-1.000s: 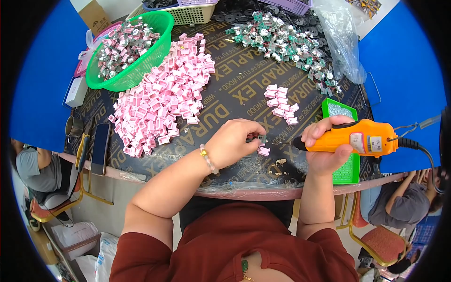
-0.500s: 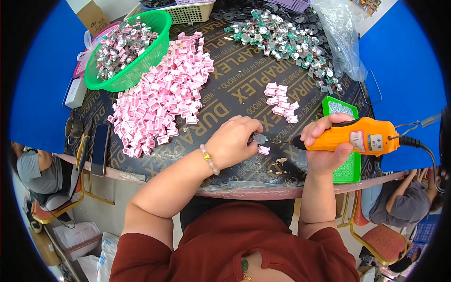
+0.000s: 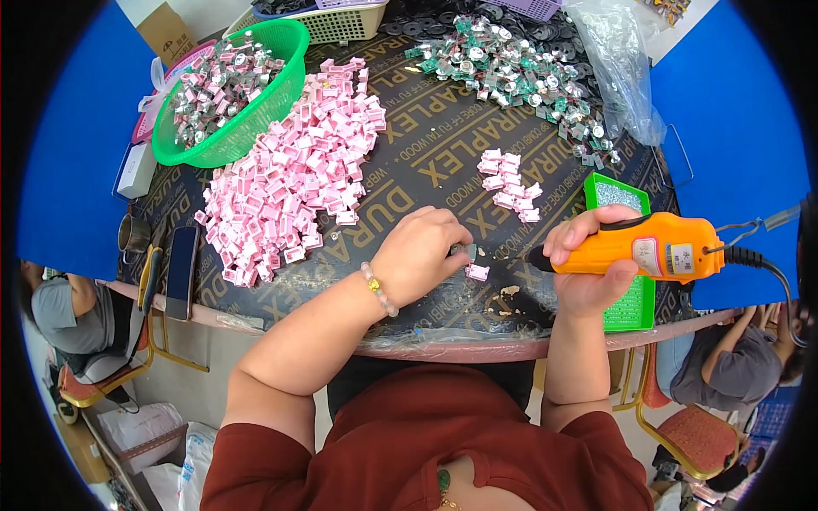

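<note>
My left hand (image 3: 423, 244), with a bead bracelet at its wrist, is closed over the table in front of me. Its fingertips pinch a small green circuit board (image 3: 470, 251), mostly hidden by the fingers. Just below those fingertips lies a pink plastic housing (image 3: 478, 272); whether it touches the board I cannot tell. In my right hand (image 3: 588, 264) is an orange electric screwdriver (image 3: 660, 248), held level with its dark tip pointing left toward the left hand. A small group of pink housings (image 3: 511, 186) lies beyond both hands.
A large heap of pink housings (image 3: 290, 179) covers the left side. Behind it leans a green basket (image 3: 294, 94) of metal-and-pink parts. Green boards with silver discs (image 3: 511, 64) are piled at the back right. Beside the right hand, a green tray (image 3: 641, 203) holds small screws. Other people sit nearby.
My left hand has shifted slightly, and the green board shows less between its fingers. The right hand and screwdriver have stayed almost in place.
</note>
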`<state>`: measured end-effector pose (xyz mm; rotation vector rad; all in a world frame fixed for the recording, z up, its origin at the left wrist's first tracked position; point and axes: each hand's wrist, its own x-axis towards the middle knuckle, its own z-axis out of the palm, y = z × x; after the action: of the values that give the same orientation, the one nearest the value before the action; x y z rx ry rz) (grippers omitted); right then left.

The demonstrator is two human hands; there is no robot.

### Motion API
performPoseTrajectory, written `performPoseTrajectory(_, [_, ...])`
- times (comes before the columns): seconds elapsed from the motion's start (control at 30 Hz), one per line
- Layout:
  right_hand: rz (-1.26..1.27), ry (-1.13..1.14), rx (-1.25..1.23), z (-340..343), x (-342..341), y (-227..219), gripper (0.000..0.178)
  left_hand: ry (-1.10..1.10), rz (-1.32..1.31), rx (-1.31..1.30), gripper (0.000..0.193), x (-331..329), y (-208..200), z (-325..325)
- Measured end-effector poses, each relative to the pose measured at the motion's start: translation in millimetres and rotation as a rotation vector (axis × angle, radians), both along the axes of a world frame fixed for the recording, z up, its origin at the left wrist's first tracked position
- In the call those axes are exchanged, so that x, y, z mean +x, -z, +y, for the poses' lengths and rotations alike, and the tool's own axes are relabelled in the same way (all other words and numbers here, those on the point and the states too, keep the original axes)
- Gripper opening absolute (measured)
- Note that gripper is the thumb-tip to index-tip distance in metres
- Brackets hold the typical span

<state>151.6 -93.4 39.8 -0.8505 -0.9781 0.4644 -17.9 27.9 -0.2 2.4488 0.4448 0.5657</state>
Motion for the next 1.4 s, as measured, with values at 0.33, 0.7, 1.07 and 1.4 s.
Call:
performPoseTrajectory(0.33, [0.035,-0.055,-0.002,9,-10,-3,0.066,0.022,0.022,-0.030,0.017,0,-5,-2])
performPoseTrajectory(0.7, [0.065,-0.224,0.018,30,-21,-5,0.054,-0.015,-0.008,-0.060,0.015,1,3,-8])
performPoseTrajectory(1.07, [0.062,-0.210,0.007,34,-24,2,0.053,-0.031,0.034,-0.119,0.017,0,0,-4])
performPoseTrajectory(1.4, [0.052,-0.201,0.005,34,-25,3,0.053,-0.025,-0.002,-0.057,0.015,0,2,-6])
